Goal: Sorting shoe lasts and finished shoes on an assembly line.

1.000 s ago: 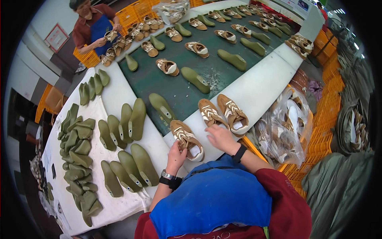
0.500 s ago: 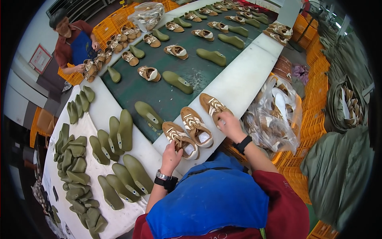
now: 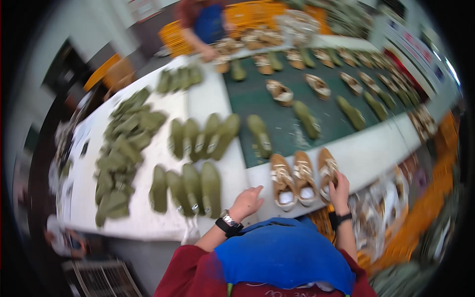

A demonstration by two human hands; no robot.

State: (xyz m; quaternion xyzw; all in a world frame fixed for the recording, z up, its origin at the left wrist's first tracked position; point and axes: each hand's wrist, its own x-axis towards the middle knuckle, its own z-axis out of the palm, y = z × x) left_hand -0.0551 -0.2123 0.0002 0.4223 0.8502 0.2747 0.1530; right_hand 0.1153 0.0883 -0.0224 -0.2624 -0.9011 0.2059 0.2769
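Three brown sneakers with white laces stand side by side on the white table edge in front of me: a left sneaker, a middle sneaker and a right sneaker. Around the heel side of the right one, my right hand is closed. My left hand is off the shoes, fingers stretched toward the left sneaker, holding nothing visible. Nearest to it on the white cloth is a row of green shoe lasts. Behind that stands a second group of lasts. The picture is somewhat blurred.
A green conveyor surface carries rows of sneakers and lasts. Loose lasts lie in a pile at left. A co-worker handles shoes across the table. At right, a plastic bag of shoes sits beside orange crates.
My view has swung to the left. My left hand has let go of the left sneaker and moved left of it; my right hand stays at the right sneaker, which now stands closer to the others.
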